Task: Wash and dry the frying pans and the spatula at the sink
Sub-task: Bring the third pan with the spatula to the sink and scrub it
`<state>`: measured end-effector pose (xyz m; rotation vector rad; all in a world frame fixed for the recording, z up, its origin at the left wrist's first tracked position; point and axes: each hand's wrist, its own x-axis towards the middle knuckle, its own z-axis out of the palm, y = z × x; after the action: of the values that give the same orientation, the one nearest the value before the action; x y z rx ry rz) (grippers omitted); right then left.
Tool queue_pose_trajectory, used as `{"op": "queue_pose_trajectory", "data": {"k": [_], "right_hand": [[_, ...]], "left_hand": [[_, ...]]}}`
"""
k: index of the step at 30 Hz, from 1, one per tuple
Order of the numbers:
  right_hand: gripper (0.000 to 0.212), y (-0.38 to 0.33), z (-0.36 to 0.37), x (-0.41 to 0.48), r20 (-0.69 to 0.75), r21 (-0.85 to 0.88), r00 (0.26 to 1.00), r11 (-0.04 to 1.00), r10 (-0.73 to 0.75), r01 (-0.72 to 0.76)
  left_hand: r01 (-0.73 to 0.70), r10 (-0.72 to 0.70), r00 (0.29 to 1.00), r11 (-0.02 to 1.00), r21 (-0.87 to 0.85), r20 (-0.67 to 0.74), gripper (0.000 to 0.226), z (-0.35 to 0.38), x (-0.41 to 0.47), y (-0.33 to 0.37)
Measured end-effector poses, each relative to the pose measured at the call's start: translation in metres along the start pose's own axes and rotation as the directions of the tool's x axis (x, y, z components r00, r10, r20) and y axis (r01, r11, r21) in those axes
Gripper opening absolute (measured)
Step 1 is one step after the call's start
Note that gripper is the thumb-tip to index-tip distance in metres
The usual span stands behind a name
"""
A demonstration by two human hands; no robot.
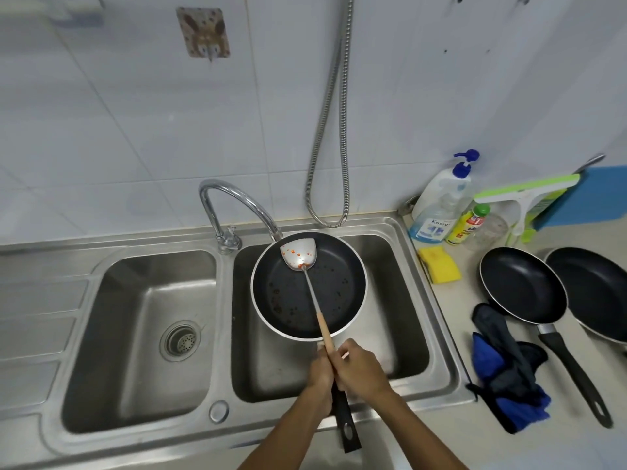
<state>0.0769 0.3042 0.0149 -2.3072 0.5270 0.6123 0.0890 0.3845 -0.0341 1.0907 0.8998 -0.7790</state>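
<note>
Soiled frying pan (339,283) held over the right sink basin (393,266), just ahead of both hands. Left hand (320,371) curls tightly round the pan's black handle; right hand (359,368) grips the wooden handle of the spatula (299,254), whose sauce-spotted blade rests inside the pan. Frying pans: three, two lying on the counter (522,286) (597,293) at right. Spatulas: one.
</note>
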Motion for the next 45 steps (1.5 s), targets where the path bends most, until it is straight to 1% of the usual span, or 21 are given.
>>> {"op": "queue_pose_trajectory", "data": {"k": [3, 6, 8, 9, 11, 13, 15, 17, 19, 21, 26, 32, 35, 38, 41, 43, 45], "right_hand": [[0.037, -0.007, 0.010, 0.007, -0.036, -0.113, 0.998, 0.993, -0.048, 0.044], [0.039, -0.009, 0.012, 0.009, -0.079, -0.158, 0.991, 0.983, -0.111, 0.098], [0.036, -0.007, 0.013, 0.007, -0.097, -0.162, 0.985, 0.979, -0.143, 0.127], [0.034, -0.004, 0.013, 0.006, -0.090, -0.172, 0.984, 0.976, -0.152, 0.135], [0.030, 0.002, 0.012, 0.002, -0.065, -0.187, 0.986, 0.972, -0.157, 0.142], [0.029, 0.007, 0.008, 0.001, -0.065, -0.197, 0.984, 0.969, -0.165, 0.149], [0.029, 0.011, 0.000, -0.003, -0.086, -0.190, 0.980, 0.968, -0.181, 0.162], [0.027, 0.017, -0.009, -0.008, -0.131, -0.167, 0.974, 0.973, -0.183, 0.160], [0.024, 0.029, -0.020, -0.014, -0.166, -0.163, 0.970, 0.975, -0.178, 0.151], [0.023, 0.043, -0.030, -0.021, -0.171, -0.159, 0.973, 0.979, -0.152, 0.125], [0.023, 0.077, -0.050, -0.045, -0.195, -0.126, 0.974, 0.988, -0.116, 0.093], [0.023, 0.109, -0.039, -0.062, -0.186, -0.085, 0.983, 0.996, 0.000, -0.017], [0.023, 0.111, -0.031, -0.058, -0.190, -0.075, 0.981, 0.996, 0.037, -0.052], [0.024, 0.106, -0.030, -0.048, -0.203, -0.069, 0.979, 0.997, 0.027, -0.042], [0.022, 0.102, -0.030, -0.029, -0.191, -0.116, 0.981, 0.991, 0.036, -0.059], [0.020, 0.097, -0.031, -0.013, -0.163, -0.169, 0.986, 0.983, 0.039, -0.067], [0.019, 0.091, -0.031, 0.003, -0.124, -0.186, 0.992, 0.981, 0.031, -0.054]], "left_hand": [[-0.040, 0.041, 0.998, 0.999, -0.028, 0.057, 0.057, -0.004, -0.009, 0.002], [-0.074, 0.077, 0.995, 0.997, -0.037, 0.071, 0.043, -0.001, -0.021, 0.006], [-0.077, 0.078, 0.992, 0.997, -0.016, 0.095, 0.037, 0.000, -0.018, 0.005], [-0.065, 0.063, 0.993, 0.998, 0.012, 0.095, 0.038, -0.001, -0.017, 0.005], [-0.022, 0.020, 0.999, 0.999, 0.039, 0.043, 0.049, -0.004, -0.014, 0.004], [-0.020, 0.018, 0.999, 0.998, 0.062, 0.029, 0.059, -0.005, -0.008, 0.004], [-0.016, 0.015, 1.000, 0.998, 0.054, 0.021, 0.064, -0.005, -0.007, 0.004], [-0.005, 0.005, 1.000, 0.999, 0.042, 0.005, 0.063, -0.006, -0.001, 0.003], [0.017, -0.017, 1.000, 0.999, 0.034, -0.019, 0.056, -0.007, -0.002, 0.005], [0.011, -0.010, 1.000, 1.000, 0.028, -0.025, 0.053, -0.006, -0.007, 0.008], [0.003, -0.003, 1.000, 1.000, 0.026, -0.023, 0.050, -0.009, -0.005, 0.006], [0.001, -0.001, 1.000, 0.999, 0.033, -0.012, 0.049, -0.010, 0.004, 0.002], [-0.010, 0.010, 1.000, 0.999, 0.031, -0.014, 0.048, -0.012, 0.006, 0.002], [-0.022, 0.022, 1.000, 0.999, 0.042, -0.012, 0.048, -0.012, 0.004, 0.000], [-0.041, 0.042, 0.999, 0.997, 0.059, -0.009, 0.040, -0.012, 0.005, 0.000], [-0.060, 0.061, 0.998, 0.995, 0.080, -0.010, 0.036, -0.013, 0.007, -0.001], [-0.082, 0.085, 0.996, 0.991, 0.102, -0.024, 0.035, -0.014, 0.009, -0.003]]}}
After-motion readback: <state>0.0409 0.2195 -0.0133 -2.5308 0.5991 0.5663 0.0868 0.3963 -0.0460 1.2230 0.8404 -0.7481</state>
